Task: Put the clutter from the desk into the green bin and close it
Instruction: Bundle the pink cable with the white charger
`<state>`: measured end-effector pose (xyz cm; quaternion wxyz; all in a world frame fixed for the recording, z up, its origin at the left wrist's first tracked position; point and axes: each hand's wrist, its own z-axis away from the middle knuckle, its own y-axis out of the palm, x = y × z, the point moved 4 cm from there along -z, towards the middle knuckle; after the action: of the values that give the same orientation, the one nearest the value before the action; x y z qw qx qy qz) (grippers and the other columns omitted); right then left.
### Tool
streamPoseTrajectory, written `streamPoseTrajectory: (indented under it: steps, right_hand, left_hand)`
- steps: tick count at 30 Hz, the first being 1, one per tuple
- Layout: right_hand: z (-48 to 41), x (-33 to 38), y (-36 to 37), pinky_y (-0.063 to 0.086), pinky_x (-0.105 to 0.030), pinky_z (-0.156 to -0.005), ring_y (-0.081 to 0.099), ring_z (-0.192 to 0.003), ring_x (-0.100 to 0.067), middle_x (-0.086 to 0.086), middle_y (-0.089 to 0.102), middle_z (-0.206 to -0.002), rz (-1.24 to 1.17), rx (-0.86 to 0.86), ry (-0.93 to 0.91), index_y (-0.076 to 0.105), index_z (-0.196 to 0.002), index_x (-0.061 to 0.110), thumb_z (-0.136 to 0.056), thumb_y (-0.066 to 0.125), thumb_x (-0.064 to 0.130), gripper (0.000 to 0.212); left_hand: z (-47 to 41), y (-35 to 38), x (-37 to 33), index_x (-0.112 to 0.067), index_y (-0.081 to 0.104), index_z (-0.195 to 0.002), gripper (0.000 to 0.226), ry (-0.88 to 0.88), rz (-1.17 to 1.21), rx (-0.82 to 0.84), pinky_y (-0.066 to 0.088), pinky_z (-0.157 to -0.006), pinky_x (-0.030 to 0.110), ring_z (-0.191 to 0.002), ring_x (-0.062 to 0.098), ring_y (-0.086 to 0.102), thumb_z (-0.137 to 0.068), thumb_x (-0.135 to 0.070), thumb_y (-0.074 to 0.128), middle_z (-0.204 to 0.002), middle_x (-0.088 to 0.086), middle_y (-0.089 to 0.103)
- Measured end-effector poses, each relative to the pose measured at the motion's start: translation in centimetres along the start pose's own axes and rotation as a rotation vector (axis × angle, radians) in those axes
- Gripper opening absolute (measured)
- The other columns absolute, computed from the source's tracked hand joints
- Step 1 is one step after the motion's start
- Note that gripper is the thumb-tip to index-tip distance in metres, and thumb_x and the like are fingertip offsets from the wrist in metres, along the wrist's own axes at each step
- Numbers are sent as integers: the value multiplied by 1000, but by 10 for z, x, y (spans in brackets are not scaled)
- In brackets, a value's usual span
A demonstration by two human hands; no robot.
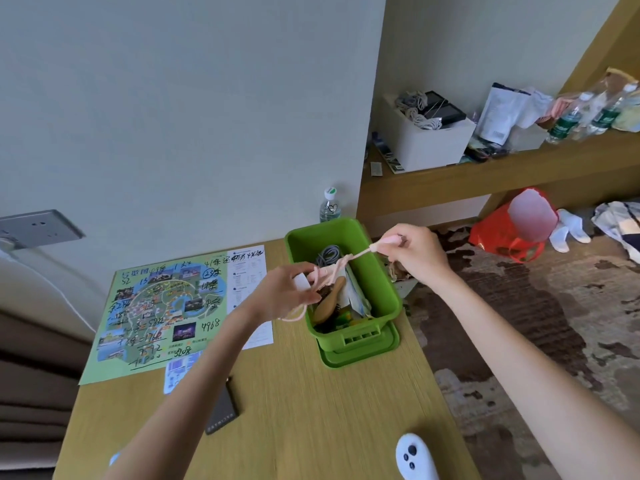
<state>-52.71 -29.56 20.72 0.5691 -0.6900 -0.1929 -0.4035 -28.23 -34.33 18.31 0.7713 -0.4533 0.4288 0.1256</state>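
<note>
Pinches bunched end of pink cable [356, 255] in left hand [287, 292], grips its plug in right hand [414, 252] above green bin [389, 285] at 1 o'clock on desk [311, 410]; may leave slack loop draped over rim, blocking lid [346, 359].

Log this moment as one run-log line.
left hand, right hand hold pink cable above green bin | lid under bin | map, white remote on desk
</note>
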Motion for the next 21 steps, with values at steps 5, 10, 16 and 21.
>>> streamPoseTrajectory:
  steps: [5, 10, 16, 21]
  right_hand:
    - [-39, -6, 10, 51, -35, -64, 64, -75, -13, 10, 67, -77, 162, 66, -59, 64, -79, 27, -82, 69, 27, 6]
    - [-61, -25, 58, 38, -29, -48, 57, -61, -16, 4, 62, -71, 478, 142, -66, 58, -91, 17, -93, 58, 22, 5]
    - [-69, -41, 118, 34, -26, -46, 59, -65, -22, -7, 64, -87, 328, 361, -24, 46, -110, 8, -97, 51, 16, 16]
    - [-73, -47, 126, 32, -24, -50, 57, -72, -22, -10, 64, -97, 349, 364, -23, 47, -112, 7, -92, 54, 4, 21]
  left_hand:
    - [-40, 3, -8, -33, 60, -110, 33, 46, -310, -188, 50, -67, 33, -84, 20, 62, -80, -31, 71, -87, -10, 62]
    - [-86, 22, -2, -24, 57, -113, 35, -45, -377, -343, 44, -62, 32, -88, 27, 62, -82, -33, 68, -99, 1, 67]
    - [-114, 64, 8, -12, 46, -107, 30, -146, -531, -380, 36, -59, 32, -88, 28, 61, -89, -35, 53, -97, 7, 63]
    - [-131, 77, 21, -12, 40, -118, 28, -121, -890, -273, 38, -84, 32, -106, 25, 48, -95, -27, 44, -115, 8, 53]
